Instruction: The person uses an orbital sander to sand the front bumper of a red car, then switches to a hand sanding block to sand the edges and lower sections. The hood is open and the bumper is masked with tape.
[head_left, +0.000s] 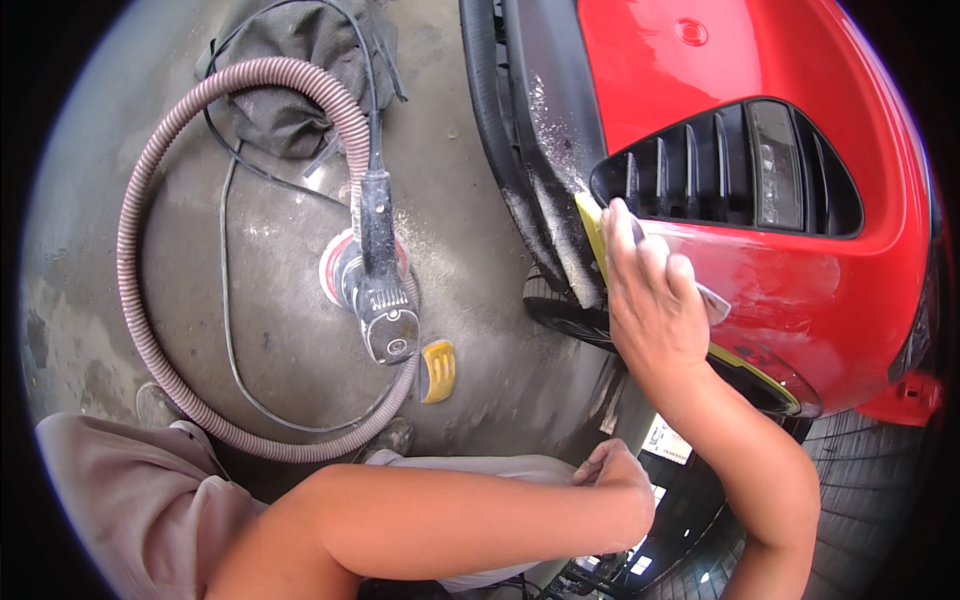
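Note:
My right hand (660, 292) lies palm down on the red car bumper (780, 285), fingers together, over a thin greyish sheet, probably abrasive paper, whose edge (716, 304) sticks out beside the hand. Yellow-green masking tape (592, 229) runs along the panel edge beside my fingers. Dull, whitish patches mark the red paint around the hand. My left hand (615, 469) is by my knee with its fingers curled; whether it holds anything is hidden. A black vent grille (727, 169) with a lamp sits above my right hand.
On the floor to the left lies a dusty power sander (386, 300) with a ribbed hose (131, 247) and cable looped around it. A yellow sanding block (439, 371) is beside it. Behind lies a dark cloth bag (292, 112). Pale dust coats the black trim (555, 150). A tyre (562, 315) is below.

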